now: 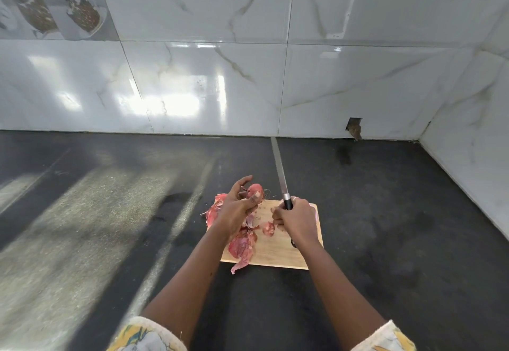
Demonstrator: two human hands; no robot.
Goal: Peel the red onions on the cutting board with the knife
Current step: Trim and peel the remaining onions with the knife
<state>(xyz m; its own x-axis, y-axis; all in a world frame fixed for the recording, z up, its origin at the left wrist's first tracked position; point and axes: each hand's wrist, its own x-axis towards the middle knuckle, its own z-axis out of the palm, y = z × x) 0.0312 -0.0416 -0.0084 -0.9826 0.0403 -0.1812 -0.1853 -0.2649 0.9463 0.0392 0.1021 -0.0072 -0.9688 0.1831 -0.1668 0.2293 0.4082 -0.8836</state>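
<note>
A wooden cutting board [278,254] lies on the dark counter. My left hand [237,207] holds a red onion [256,189] above the board's far left corner, thumb across it and index finger stretched out. My right hand [296,218] grips the black handle of a long knife [281,174], whose blade points away toward the wall. Loose red onion skins [242,246] lie in a heap on the left part of the board, some hanging over its edges. A small cut onion piece [268,228] rests between my hands.
The dark counter [385,226] runs back to a white marble-tiled wall [220,80], with another tiled wall at the right. A small broken hole [354,127] shows at the base of the back wall. Sunlight streaks fall on the counter at left.
</note>
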